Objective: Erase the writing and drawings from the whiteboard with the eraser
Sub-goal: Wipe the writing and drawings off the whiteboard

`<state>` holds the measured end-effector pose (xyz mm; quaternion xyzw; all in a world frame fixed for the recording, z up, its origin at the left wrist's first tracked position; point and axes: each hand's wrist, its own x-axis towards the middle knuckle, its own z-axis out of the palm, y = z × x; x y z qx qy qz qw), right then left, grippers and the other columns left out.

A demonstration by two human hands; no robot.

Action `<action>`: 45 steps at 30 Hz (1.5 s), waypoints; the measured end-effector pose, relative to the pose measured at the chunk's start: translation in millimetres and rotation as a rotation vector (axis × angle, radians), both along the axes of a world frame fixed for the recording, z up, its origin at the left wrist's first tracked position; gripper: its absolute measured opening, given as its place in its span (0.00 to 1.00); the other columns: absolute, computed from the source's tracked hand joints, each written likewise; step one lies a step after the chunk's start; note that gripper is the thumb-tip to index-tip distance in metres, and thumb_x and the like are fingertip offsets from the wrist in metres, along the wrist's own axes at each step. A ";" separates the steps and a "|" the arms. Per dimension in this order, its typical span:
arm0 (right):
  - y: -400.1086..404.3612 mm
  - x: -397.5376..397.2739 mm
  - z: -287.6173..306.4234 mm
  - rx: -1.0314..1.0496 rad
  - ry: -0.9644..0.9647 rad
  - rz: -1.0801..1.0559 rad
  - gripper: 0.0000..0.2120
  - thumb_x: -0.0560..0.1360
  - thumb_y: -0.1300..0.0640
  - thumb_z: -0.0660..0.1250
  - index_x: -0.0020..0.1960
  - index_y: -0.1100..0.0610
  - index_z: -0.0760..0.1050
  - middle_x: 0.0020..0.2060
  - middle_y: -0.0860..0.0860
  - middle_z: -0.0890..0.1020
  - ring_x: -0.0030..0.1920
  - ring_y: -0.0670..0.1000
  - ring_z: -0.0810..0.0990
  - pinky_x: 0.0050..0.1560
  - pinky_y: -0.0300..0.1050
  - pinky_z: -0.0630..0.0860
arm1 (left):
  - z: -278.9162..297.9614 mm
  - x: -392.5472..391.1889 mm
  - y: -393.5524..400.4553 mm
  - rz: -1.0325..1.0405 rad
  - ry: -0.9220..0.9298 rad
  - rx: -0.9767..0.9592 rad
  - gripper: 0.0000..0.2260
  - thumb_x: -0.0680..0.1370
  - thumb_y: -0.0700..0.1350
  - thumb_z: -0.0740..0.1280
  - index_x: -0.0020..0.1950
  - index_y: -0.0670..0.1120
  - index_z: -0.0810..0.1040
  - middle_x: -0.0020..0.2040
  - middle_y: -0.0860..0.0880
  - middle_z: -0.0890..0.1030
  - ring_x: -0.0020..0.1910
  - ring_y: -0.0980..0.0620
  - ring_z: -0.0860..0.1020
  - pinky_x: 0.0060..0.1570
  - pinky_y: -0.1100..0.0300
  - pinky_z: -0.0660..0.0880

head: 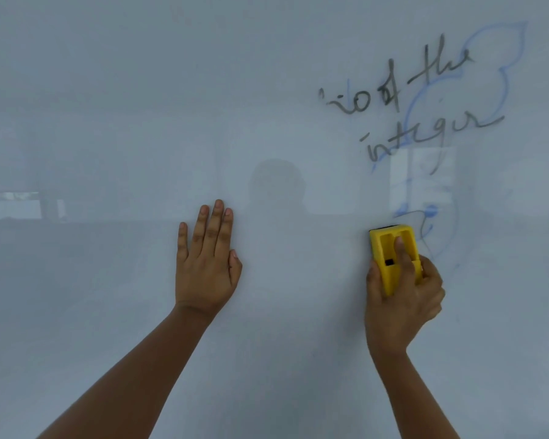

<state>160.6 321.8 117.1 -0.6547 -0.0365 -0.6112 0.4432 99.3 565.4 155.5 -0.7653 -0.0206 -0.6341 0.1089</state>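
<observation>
The whiteboard fills the whole view. Black handwriting in two lines sits at the upper right, crossed by a blue outline drawing that runs down to faint blue smears. My right hand grips a yellow eraser pressed against the board just below and left of those smears, forefinger laid along its top. My left hand rests flat on the board to the left, fingers together and pointing up, holding nothing.
The left and lower parts of the board carry no marks. Glossy reflections of a window and a dim head-shaped silhouette show on the surface.
</observation>
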 end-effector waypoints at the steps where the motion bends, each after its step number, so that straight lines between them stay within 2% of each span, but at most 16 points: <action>1: 8.1 -5.8 -7.2 -0.026 0.007 0.013 0.23 0.71 0.50 0.67 0.66 0.49 0.69 0.58 0.65 0.74 0.53 0.66 0.72 0.51 0.62 0.69 | -0.1 0.0 0.3 0.001 -0.001 0.001 0.26 0.77 0.44 0.51 0.74 0.40 0.56 0.74 0.44 0.57 0.74 0.46 0.54 0.72 0.44 0.49; 5: 10.1 -21.3 -55.9 -0.381 0.007 0.070 0.19 0.72 0.47 0.61 0.63 0.46 0.68 0.54 0.63 0.78 0.47 0.64 0.77 0.45 0.59 0.73 | -0.4 0.0 1.0 0.002 -0.002 0.005 0.25 0.77 0.44 0.51 0.74 0.40 0.56 0.74 0.44 0.58 0.74 0.46 0.55 0.72 0.44 0.50; 7: -7.1 -18.9 -74.5 -0.442 0.016 0.101 0.16 0.76 0.44 0.59 0.61 0.46 0.68 0.51 0.64 0.80 0.43 0.65 0.79 0.40 0.57 0.74 | -0.4 -0.1 0.7 0.000 -0.005 0.003 0.25 0.77 0.44 0.51 0.74 0.40 0.56 0.74 0.44 0.58 0.74 0.46 0.55 0.72 0.44 0.49; 11: -37.5 -8.3 -64.5 -0.369 0.033 0.013 0.16 0.75 0.48 0.61 0.62 0.49 0.68 0.51 0.67 0.79 0.43 0.67 0.78 0.40 0.60 0.75 | -0.9 -0.1 -0.4 -0.001 0.004 -0.003 0.26 0.77 0.45 0.50 0.75 0.40 0.55 0.74 0.44 0.57 0.74 0.46 0.54 0.72 0.45 0.47; 17: -17.8 -0.6 -21.9 0.014 0.099 -0.025 0.21 0.74 0.54 0.69 0.66 0.55 0.71 0.58 0.68 0.74 0.52 0.70 0.73 0.50 0.64 0.70 | -3.4 -1.1 0.2 0.004 0.000 -0.004 0.26 0.77 0.44 0.50 0.74 0.40 0.56 0.74 0.42 0.58 0.74 0.45 0.56 0.72 0.45 0.48; 19: -11.3 -8.0 -26.4 -0.068 0.077 0.011 0.20 0.75 0.49 0.64 0.66 0.51 0.69 0.58 0.67 0.75 0.51 0.69 0.74 0.48 0.63 0.71 | -4.2 -0.3 1.7 0.006 0.000 -0.001 0.26 0.77 0.45 0.50 0.74 0.39 0.56 0.74 0.42 0.59 0.74 0.44 0.56 0.72 0.44 0.49; 21: -17.9 -13.4 -37.2 -0.257 0.029 0.040 0.18 0.75 0.44 0.58 0.64 0.48 0.67 0.55 0.66 0.77 0.47 0.67 0.76 0.43 0.61 0.73 | -2.7 0.8 2.3 0.008 -0.010 0.001 0.26 0.77 0.45 0.50 0.74 0.39 0.57 0.74 0.41 0.60 0.74 0.44 0.56 0.71 0.43 0.50; 24: -45.0 -5.2 -50.1 -0.396 0.002 -0.001 0.18 0.78 0.40 0.52 0.62 0.48 0.68 0.53 0.65 0.79 0.43 0.66 0.78 0.40 0.58 0.74 | -1.8 1.7 0.7 0.008 -0.014 0.004 0.26 0.77 0.45 0.50 0.74 0.39 0.57 0.74 0.41 0.61 0.74 0.44 0.56 0.71 0.43 0.51; 27: -68.9 8.7 -43.8 -0.271 0.024 -0.082 0.20 0.77 0.43 0.56 0.64 0.51 0.67 0.55 0.69 0.76 0.46 0.70 0.77 0.42 0.63 0.74 | -0.6 0.7 -0.5 0.008 -0.014 -0.001 0.26 0.76 0.45 0.50 0.74 0.39 0.58 0.74 0.41 0.61 0.73 0.43 0.57 0.71 0.43 0.51; 30: -77.2 25.1 -14.5 0.009 0.099 -0.119 0.22 0.76 0.50 0.64 0.68 0.53 0.65 0.60 0.69 0.71 0.53 0.71 0.71 0.50 0.68 0.69 | -0.8 -0.6 -1.4 0.009 -0.009 0.001 0.26 0.76 0.44 0.50 0.74 0.39 0.58 0.74 0.41 0.61 0.73 0.43 0.58 0.71 0.43 0.51; 32: -67.9 29.9 6.0 0.155 0.130 -0.116 0.23 0.76 0.51 0.65 0.70 0.52 0.65 0.61 0.68 0.70 0.55 0.71 0.70 0.53 0.68 0.67 | -1.3 -0.4 -1.5 0.007 -0.014 0.000 0.26 0.76 0.44 0.50 0.74 0.39 0.58 0.74 0.40 0.61 0.73 0.43 0.57 0.71 0.42 0.52; 35: -41.2 20.8 14.6 0.058 0.070 -0.090 0.23 0.76 0.49 0.64 0.69 0.51 0.66 0.61 0.66 0.71 0.54 0.68 0.71 0.53 0.65 0.68 | -2.1 0.9 -0.8 0.004 -0.023 0.001 0.26 0.76 0.44 0.50 0.74 0.39 0.58 0.74 0.40 0.61 0.73 0.43 0.57 0.71 0.41 0.52; 38: -33.3 8.6 -11.7 -0.218 -0.006 -0.093 0.21 0.75 0.46 0.59 0.67 0.49 0.66 0.57 0.66 0.76 0.47 0.66 0.75 0.44 0.61 0.73 | -1.9 1.6 0.0 -0.005 -0.030 0.008 0.26 0.77 0.45 0.50 0.74 0.39 0.58 0.74 0.40 0.61 0.73 0.43 0.57 0.71 0.41 0.52; 40: -46.8 9.4 -30.5 -0.305 -0.023 -0.104 0.20 0.75 0.46 0.59 0.65 0.50 0.66 0.54 0.67 0.77 0.44 0.66 0.77 0.40 0.59 0.74 | -2.3 1.5 -0.5 -0.008 -0.034 0.005 0.26 0.77 0.45 0.50 0.74 0.39 0.58 0.73 0.40 0.61 0.73 0.43 0.57 0.71 0.41 0.53; 42: -65.2 16.3 -32.7 -0.229 -0.001 -0.135 0.20 0.75 0.48 0.60 0.65 0.52 0.67 0.55 0.69 0.76 0.46 0.69 0.76 0.41 0.62 0.74 | -2.6 1.5 -0.6 -0.008 -0.036 0.005 0.25 0.77 0.45 0.50 0.74 0.39 0.58 0.73 0.40 0.61 0.73 0.43 0.57 0.71 0.41 0.53; 45: -80.9 28.2 -6.2 0.054 0.102 -0.121 0.23 0.76 0.52 0.66 0.69 0.54 0.67 0.60 0.69 0.71 0.54 0.71 0.71 0.51 0.67 0.69 | -3.4 1.1 0.3 -0.010 -0.036 0.000 0.25 0.77 0.45 0.50 0.74 0.39 0.58 0.73 0.40 0.61 0.73 0.43 0.57 0.71 0.41 0.52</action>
